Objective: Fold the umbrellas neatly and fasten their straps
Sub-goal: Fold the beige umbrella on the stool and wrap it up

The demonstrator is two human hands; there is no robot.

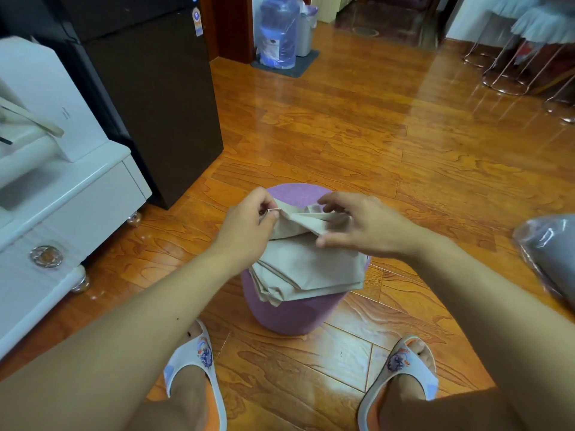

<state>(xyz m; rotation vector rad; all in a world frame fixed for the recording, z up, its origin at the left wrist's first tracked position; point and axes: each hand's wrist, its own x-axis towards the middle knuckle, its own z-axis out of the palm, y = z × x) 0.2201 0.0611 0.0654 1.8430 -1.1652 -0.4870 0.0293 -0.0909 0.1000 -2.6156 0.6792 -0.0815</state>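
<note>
A beige folded umbrella [306, 269] lies across the top of a round purple stool [295, 312] in front of my feet. Its canopy panels hang in flat folds over the stool's near edge. My left hand [249, 228] pinches a fold of the beige fabric at its far left end between thumb and fingers. My right hand [357, 225] holds the twisted fabric from the right, with the thumb below and the fingers curled over it. The shaft, handle and strap are hidden by the cloth and my hands.
A white cabinet [62, 213] and a dark fridge [149, 98] stand to the left. A grey item in clear plastic wrap [550, 253] lies at the right edge. A water bottle [278, 32] and a bin stand far back. Wooden floor [404, 135] surrounds the stool.
</note>
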